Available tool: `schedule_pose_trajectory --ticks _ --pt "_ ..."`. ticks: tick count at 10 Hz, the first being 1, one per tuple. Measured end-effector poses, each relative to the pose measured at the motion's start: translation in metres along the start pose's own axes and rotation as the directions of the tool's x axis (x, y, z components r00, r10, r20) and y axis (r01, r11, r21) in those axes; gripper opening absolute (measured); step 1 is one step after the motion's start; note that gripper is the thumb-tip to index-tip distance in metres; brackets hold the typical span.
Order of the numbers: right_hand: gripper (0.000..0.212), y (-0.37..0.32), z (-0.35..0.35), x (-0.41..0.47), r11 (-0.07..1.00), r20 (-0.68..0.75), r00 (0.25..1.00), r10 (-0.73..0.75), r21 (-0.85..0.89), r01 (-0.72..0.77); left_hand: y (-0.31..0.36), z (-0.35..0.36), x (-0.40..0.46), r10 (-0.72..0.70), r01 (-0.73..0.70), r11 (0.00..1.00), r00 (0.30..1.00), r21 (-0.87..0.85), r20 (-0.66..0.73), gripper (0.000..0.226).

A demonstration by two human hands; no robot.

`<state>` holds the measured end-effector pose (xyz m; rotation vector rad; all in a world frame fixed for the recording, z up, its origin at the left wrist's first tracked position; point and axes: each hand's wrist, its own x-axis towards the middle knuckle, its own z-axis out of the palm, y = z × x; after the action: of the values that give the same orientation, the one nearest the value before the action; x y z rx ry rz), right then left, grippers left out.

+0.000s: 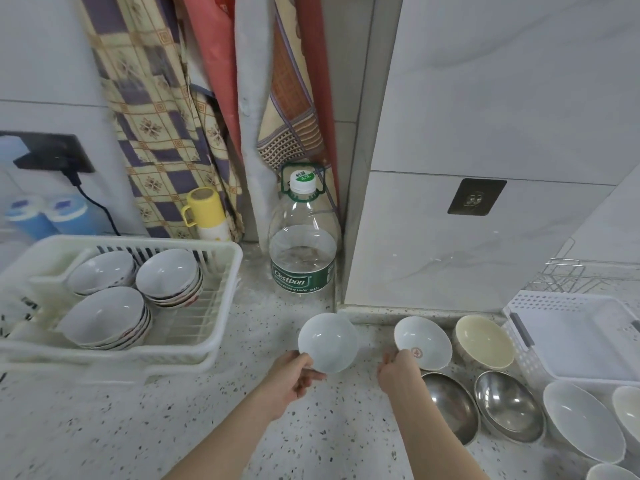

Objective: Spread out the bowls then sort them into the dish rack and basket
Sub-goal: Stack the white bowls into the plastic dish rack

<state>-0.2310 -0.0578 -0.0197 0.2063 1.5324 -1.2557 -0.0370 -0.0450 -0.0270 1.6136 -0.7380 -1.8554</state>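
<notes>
sorting under way, judging by the three stacks already sitting in the white plastic dish rack (194, 355) at left. left hand (294, 379) pinching the near rim of a plain white ceramic bowl (328, 342), held tilted above the speckled stone counter (104, 427). right hand (398, 370) gripping the edge of a white bowl with a red emblem (423, 342), beside a cream bowl (484, 341) and two steel bowls (507, 405). next, probably: carrying the plain bowl left and lowering it onto a matching stack. white perforated basket (575, 336) at right, nothing visible inside.
</notes>
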Motion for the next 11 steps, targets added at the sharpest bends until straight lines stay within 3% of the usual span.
schedule_pose_trajectory --ticks 1,2,3,4,6,8,10,11 --pt "0.01 -0.002 0.004 -0.027 0.998 0.006 0.999 0.034 0.053 -0.034 -0.005 -0.01 -0.01 0.011 -0.012 0.999 1.0 -0.053 -0.006 0.02" --pt "0.013 0.003 0.005 -0.042 0.862 0.001 0.982 0.191 0.478 -0.168 -0.018 -0.02 -0.022 0.029 -0.029 0.99 1.0 -0.135 -0.001 0.023" --pt "0.016 0.018 0.003 -0.055 0.99 0.021 0.999 0.027 0.141 -0.03 -0.03 -0.03 -0.035 0.044 -0.049 0.976 0.999 -0.214 -0.029 0.024" --pt "0.02 0.033 0.001 -0.068 0.999 0.045 0.999 -0.03 -0.026 0.032 -0.032 -0.042 -0.052 0.088 -0.103 0.966 0.993 -0.236 -0.073 0.023" --pt "0.013 0.052 0.01 -0.099 0.985 0.12 0.987 -0.106 -0.121 0.12 -0.007 -0.073 -0.083 0.252 -0.27 0.937 0.962 -0.222 -0.106 0.025" --pt "0.011 0.07 0.041 -0.134 0.901 0.279 0.931 -0.235 -0.296 0.316 0.022 -0.13 -0.111 0.403 -0.418 0.866 0.908 -0.276 -0.111 0.019" --pt "0.014 0.087 0.085 -0.169 0.726 0.476 0.81 -0.341 -0.413 0.549 0.049 -0.208 -0.129 0.521 -0.555 0.799 0.831 -0.233 -0.193 0.011" --pt "0.009 0.096 0.109 -0.184 0.635 0.52 0.77 -0.37 -0.464 0.618 0.063 -0.244 -0.133 0.514 -0.566 0.797 0.819 -0.211 -0.257 0.014"
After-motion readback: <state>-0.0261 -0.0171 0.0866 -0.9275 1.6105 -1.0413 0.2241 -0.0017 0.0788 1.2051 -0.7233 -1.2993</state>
